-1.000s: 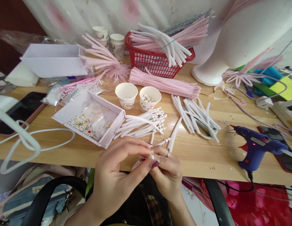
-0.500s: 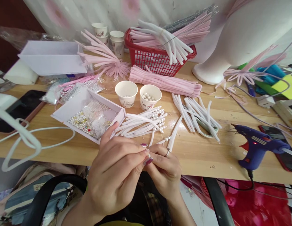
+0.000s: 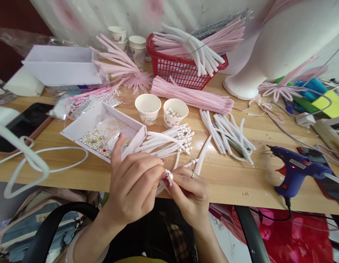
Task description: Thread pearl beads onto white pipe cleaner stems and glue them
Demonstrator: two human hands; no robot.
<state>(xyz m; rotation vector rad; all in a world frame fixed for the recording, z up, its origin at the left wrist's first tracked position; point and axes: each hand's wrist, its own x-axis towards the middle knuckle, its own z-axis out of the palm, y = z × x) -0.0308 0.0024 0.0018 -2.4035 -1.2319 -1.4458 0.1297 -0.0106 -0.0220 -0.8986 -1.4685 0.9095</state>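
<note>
Both my hands meet at the table's front edge. My left hand pinches a white pearl bead between thumb and fingertips, its index finger raised. My right hand grips a white pipe cleaner whose tip meets the pearl; most of the stem is hidden by my fingers. Just beyond lies a pile of white pearl-tipped stems. Two paper cups with pearls stand behind them.
A white box of beads sits left, loose white stems right. A blue glue gun lies at right with its light on. Behind are pink stems, a red basket, a white mannequin base and a phone.
My hands have shifted slightly up and left. My left hand turned, its index finger lifting, and the pearl now shows between the fingertips at the stem's tip.
</note>
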